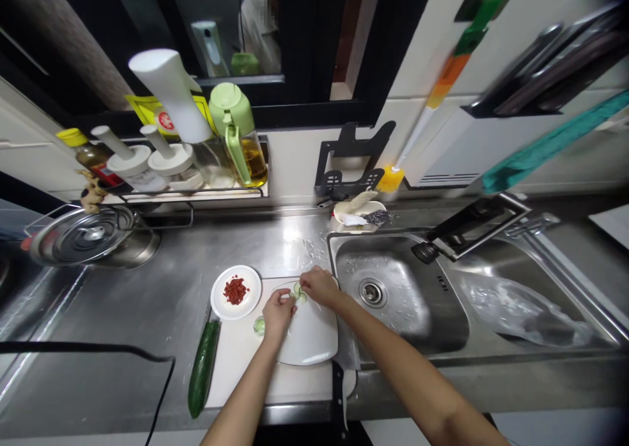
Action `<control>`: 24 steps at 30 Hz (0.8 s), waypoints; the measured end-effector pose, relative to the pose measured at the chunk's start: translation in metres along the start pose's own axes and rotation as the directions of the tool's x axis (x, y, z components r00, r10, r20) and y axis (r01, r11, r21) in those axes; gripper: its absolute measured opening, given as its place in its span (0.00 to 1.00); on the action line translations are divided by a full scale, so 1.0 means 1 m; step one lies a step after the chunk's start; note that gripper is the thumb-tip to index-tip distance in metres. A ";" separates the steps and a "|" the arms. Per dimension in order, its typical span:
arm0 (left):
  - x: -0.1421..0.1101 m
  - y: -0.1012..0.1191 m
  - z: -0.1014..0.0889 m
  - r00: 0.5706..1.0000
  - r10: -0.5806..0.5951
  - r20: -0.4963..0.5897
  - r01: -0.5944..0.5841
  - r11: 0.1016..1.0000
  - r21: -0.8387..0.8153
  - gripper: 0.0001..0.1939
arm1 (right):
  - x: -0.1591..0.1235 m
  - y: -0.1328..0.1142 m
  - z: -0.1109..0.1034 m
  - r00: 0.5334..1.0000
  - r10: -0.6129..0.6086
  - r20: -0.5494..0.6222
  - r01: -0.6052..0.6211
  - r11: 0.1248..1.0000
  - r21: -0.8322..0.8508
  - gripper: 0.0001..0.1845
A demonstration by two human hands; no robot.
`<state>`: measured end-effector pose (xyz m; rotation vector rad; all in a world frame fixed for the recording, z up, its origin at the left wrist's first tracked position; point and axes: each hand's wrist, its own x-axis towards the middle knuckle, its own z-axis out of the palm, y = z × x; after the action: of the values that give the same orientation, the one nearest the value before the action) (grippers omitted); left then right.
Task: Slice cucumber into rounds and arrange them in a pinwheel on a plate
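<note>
A white plate (312,341) lies on a pale cutting board (236,374), with a few thin cucumber slices (299,291) near its far edge. My right hand (319,285) bends over these slices from the right, its fingertips pinched on one. From the left, my left hand (279,312) reaches in, thumb and forefinger closed at the edge of a slice. Beside its wrist, more cucumber slices (259,326) sit on the board. To the left are a whole-looking cucumber (204,369) and a small white dish (219,302) of chopped red pieces (236,290).
A knife (339,393) with a black handle lies at the board's front right corner. Right of it is a steel sink (422,315) with a plastic bag (521,308). Behind stand an oil bottle (246,151) and seasoning jars (171,167). A black cable (98,348) crosses the left.
</note>
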<state>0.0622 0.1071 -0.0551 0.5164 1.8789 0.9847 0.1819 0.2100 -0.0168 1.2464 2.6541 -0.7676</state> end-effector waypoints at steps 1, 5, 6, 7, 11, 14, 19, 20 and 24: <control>-0.001 0.001 0.000 1.000 0.003 -0.002 -0.003 1.000 0.010 0.17 | 0.000 0.000 0.000 1.000 -0.001 0.000 0.001 1.000 -0.008 0.09; -0.005 0.006 -0.001 0.999 0.034 -0.011 -0.032 0.995 0.095 0.14 | -0.001 -0.002 0.001 1.000 -0.002 -0.006 0.002 0.999 -0.033 0.09; -0.007 0.008 -0.001 0.999 0.044 -0.015 -0.042 0.992 0.117 0.13 | -0.002 -0.002 0.001 1.000 -0.003 -0.009 0.003 0.999 -0.038 0.09; -0.008 0.010 -0.001 0.998 0.055 -0.019 -0.052 0.989 0.136 0.12 | -0.002 -0.003 0.001 1.000 -0.004 -0.014 0.003 0.999 -0.042 0.09; -0.012 0.015 0.000 0.995 0.097 -0.035 -0.089 0.977 0.194 0.09 | -0.003 -0.004 0.001 1.000 -0.012 -0.021 0.010 0.998 -0.060 0.08; -0.012 0.016 0.000 0.992 0.122 -0.037 -0.110 0.965 0.237 0.08 | -0.004 -0.005 0.000 1.000 -0.017 -0.016 0.016 0.997 -0.073 0.07; -0.008 0.012 0.001 0.982 0.185 -0.047 -0.159 0.928 0.337 0.08 | -0.006 -0.005 0.000 0.999 -0.022 -0.027 0.019 0.996 -0.084 0.07; -0.007 0.010 0.001 0.978 0.203 -0.046 -0.175 0.919 0.353 0.09 | -0.006 -0.005 0.000 0.999 -0.022 -0.033 0.019 0.996 -0.085 0.08; -0.005 0.005 0.001 0.939 0.342 -0.031 -0.300 0.860 0.412 0.08 | -0.009 -0.005 0.003 0.998 -0.022 -0.055 0.017 0.997 -0.079 0.09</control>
<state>0.0658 0.1067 -0.0489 1.0732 2.1463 0.8421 0.1839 0.2003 -0.0146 1.2418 2.7156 -0.6328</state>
